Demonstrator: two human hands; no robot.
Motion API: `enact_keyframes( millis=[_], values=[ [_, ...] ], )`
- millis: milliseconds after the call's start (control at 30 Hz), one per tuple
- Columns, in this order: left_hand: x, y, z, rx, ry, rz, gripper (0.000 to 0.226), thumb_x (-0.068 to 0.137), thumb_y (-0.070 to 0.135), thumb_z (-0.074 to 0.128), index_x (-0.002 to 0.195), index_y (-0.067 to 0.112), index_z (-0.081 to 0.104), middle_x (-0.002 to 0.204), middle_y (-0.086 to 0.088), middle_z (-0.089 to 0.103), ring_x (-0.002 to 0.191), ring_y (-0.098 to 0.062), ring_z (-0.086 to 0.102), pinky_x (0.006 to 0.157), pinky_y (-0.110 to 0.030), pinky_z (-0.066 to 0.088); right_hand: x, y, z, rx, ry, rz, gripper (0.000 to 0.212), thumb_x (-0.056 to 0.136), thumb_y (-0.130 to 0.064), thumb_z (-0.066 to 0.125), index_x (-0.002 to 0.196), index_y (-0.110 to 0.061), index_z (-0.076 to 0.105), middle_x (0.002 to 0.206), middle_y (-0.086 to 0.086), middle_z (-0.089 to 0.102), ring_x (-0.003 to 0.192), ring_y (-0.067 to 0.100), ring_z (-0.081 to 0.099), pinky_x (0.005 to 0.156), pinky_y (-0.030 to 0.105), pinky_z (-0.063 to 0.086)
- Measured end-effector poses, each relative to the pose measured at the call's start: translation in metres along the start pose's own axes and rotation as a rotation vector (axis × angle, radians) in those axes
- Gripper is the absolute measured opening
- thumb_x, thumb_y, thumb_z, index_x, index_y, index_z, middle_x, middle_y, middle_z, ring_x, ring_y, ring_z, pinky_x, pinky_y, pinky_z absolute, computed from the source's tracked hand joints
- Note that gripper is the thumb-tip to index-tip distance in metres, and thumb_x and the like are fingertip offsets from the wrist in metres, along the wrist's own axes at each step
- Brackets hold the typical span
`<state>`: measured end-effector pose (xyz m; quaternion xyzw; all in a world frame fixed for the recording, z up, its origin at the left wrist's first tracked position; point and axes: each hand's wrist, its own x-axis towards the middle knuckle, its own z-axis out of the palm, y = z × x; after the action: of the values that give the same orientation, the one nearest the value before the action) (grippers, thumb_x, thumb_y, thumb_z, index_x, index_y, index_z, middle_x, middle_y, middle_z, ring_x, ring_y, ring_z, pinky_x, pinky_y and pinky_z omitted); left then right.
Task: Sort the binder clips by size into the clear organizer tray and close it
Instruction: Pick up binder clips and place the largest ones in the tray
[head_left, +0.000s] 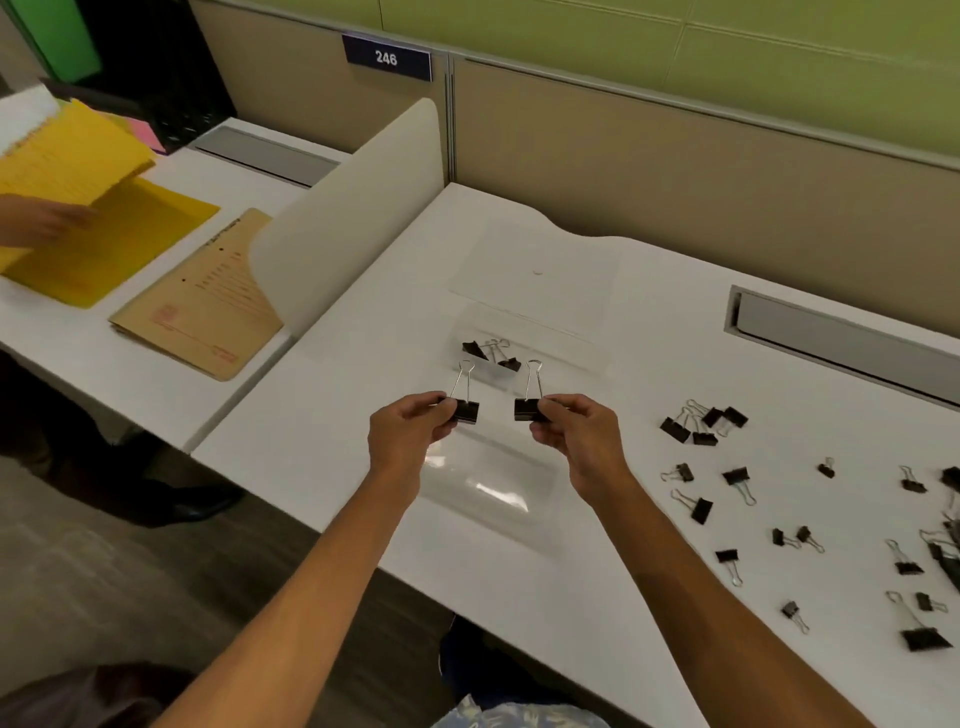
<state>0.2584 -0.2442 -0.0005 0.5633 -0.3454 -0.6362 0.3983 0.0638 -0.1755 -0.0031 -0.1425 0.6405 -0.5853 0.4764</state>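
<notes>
A clear organizer tray (493, 483) lies open on the white desk (623, 597), its flat lid (535, 275) folded away behind it. Two black binder clips (491, 353) sit in its far left compartment. My left hand (408, 431) pinches a black binder clip (466, 409) above the tray, wire handles pointing up. My right hand (574, 431) pinches a similar black binder clip (527, 408) beside it. The two clips are held side by side, a small gap between them.
Several loose black binder clips (701, 423) of different sizes are scattered across the desk to the right. A white divider panel (343, 218) stands at the left. Beyond it, another person's hand (36, 218) handles yellow papers (78, 156) beside a brown folder (208, 301).
</notes>
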Motion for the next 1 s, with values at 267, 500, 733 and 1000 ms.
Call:
enact_keyframes(
  millis=[267, 500, 733, 1000],
  values=[
    [0.093, 0.030, 0.043, 0.272, -0.003, 0.055, 0.021, 0.074, 0.007, 0.082, 0.093, 0.006, 0.072, 0.083, -0.013, 0.075, 0.072, -0.025, 0.075, 0.083, -0.038, 0.060, 0.077, -0.020, 0.031, -0.089, 0.129, -0.025, 0.027, 0.081, -0.009, 0.079, 0.099, 0.000, 0.062, 0.083, 0.017, 0.075, 0.066, 0.028, 0.072, 0.073, 0.040, 0.062],
    [0.147, 0.041, 0.082, 0.642, -0.069, 0.158, 0.022, 0.071, 0.020, 0.085, 0.086, 0.010, 0.073, 0.076, -0.006, 0.072, 0.067, -0.020, 0.073, 0.073, -0.040, 0.062, 0.105, -0.022, 0.041, -0.187, 0.232, -0.020, 0.020, 0.080, -0.015, 0.079, 0.094, -0.007, 0.067, 0.078, 0.012, 0.075, 0.063, 0.021, 0.073, 0.068, 0.033, 0.063],
    [0.175, 0.037, 0.095, 0.887, -0.147, 0.168, 0.023, 0.070, 0.032, 0.085, 0.076, 0.016, 0.070, 0.077, -0.005, 0.072, 0.067, -0.020, 0.072, 0.070, -0.038, 0.062, 0.117, -0.026, 0.047, -0.290, 0.303, -0.029, 0.014, 0.081, -0.018, 0.078, 0.089, -0.012, 0.068, 0.076, 0.010, 0.075, 0.061, 0.019, 0.074, 0.064, 0.025, 0.060],
    [0.175, 0.051, 0.088, 1.109, -0.278, 0.399, 0.030, 0.090, 0.039, 0.065, 0.083, 0.011, 0.075, 0.078, -0.002, 0.073, 0.075, -0.019, 0.066, 0.071, -0.034, 0.056, 0.123, -0.028, 0.063, -0.382, 0.352, -0.070, 0.010, 0.084, -0.015, 0.076, 0.091, -0.010, 0.071, 0.075, 0.012, 0.073, 0.056, 0.015, 0.071, 0.050, 0.012, 0.050]
  ],
)
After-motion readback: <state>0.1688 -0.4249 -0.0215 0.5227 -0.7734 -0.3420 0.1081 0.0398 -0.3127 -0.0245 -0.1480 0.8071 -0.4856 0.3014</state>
